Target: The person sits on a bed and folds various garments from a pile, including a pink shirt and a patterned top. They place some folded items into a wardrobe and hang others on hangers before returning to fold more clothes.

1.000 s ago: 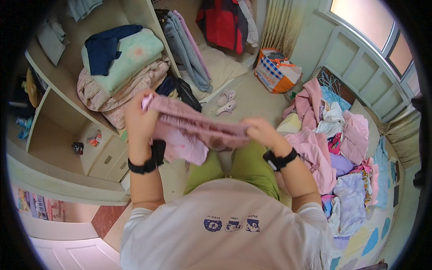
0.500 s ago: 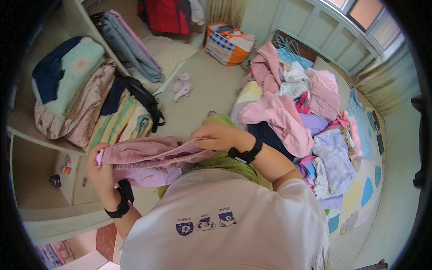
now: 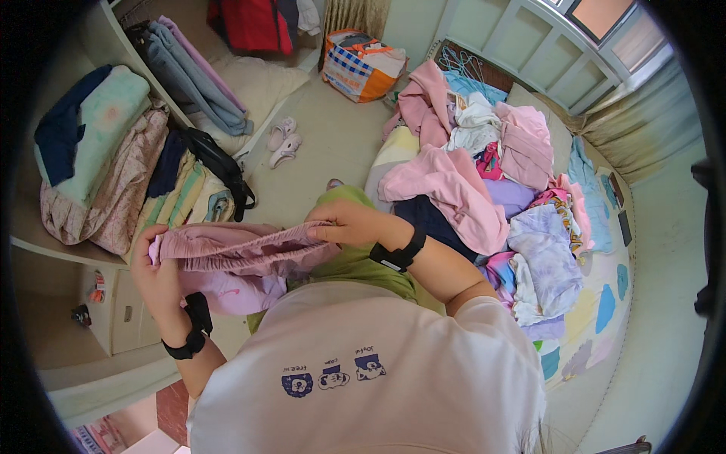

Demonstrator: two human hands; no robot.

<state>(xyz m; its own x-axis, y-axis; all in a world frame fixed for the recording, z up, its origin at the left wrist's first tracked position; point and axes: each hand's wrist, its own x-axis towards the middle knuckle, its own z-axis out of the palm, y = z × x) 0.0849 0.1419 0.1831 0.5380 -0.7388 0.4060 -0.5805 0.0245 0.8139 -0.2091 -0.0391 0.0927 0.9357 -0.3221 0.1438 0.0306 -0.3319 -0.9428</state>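
Note:
A dusty-pink garment with a gathered elastic waistband [image 3: 227,261] is stretched sideways in front of my body, above my green trousers [image 3: 344,261]. My left hand [image 3: 155,272] is closed on its left end, where a bit of pale lilac cloth also shows at the fingers. At the other end, my right hand [image 3: 349,223] grips the waistband between thumb and fingers. Below the band hangs paler pink cloth [image 3: 231,291] with a small pink motif; whether it is a separate piece, I cannot tell. Both wrists wear black straps.
To the right, a bed [image 3: 582,344] bears a heap of clothes [image 3: 446,189]. On the left, an open wardrobe shelf [image 3: 68,246] holds folded bedding [image 3: 110,136] and a black bag [image 3: 219,166]. Light slippers [image 3: 283,144] and a large shopping bag [image 3: 361,66] rest on the floor.
The waistband is now held flatter, its gathered edge showing more fully between my hands. The whole surroundings have shifted slightly left in the view.

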